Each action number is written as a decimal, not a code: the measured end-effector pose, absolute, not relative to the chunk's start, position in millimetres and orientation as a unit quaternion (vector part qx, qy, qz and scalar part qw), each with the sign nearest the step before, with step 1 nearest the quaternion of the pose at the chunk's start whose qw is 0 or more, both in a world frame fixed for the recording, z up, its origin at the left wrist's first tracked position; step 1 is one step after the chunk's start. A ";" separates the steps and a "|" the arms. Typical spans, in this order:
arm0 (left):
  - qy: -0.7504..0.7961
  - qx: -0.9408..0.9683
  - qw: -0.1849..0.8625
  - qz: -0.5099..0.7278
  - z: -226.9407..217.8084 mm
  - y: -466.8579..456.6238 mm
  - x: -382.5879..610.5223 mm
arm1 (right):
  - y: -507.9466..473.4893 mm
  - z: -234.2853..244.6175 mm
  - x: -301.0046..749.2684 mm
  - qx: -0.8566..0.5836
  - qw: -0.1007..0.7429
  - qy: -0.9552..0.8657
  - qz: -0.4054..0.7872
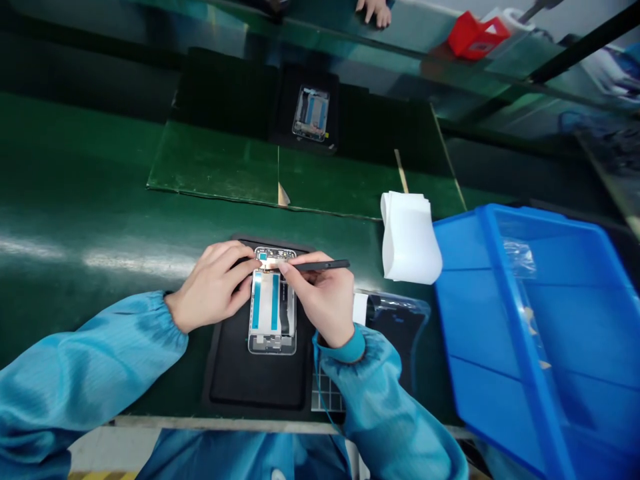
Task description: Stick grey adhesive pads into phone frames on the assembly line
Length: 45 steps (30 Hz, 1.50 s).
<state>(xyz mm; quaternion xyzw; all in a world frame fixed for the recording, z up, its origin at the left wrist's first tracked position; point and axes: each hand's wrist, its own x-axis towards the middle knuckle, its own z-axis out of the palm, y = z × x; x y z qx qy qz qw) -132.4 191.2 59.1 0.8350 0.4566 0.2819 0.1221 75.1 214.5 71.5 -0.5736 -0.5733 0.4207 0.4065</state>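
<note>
The green bench (90, 160) spreads beneath and beyond my hands, with another person's hand (375, 12) far ahead and a blue bin (473, 307) off to my right. Between my hands the opened phone (265, 303) lies on a black mat (255, 383). My left hand (215, 283) bends its fingertips to the phone's upper left edge, whether gripping I cannot tell; my right hand (327, 297) pinches a slim black tool (327, 265), angled nearly flat over the phone's upper part
</note>
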 end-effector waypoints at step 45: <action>0.407 0.910 -0.026 0.076 88.5 187.2 -125.3 | 214.2 82.1 83.5 -0.579 0.469 -0.548 0.379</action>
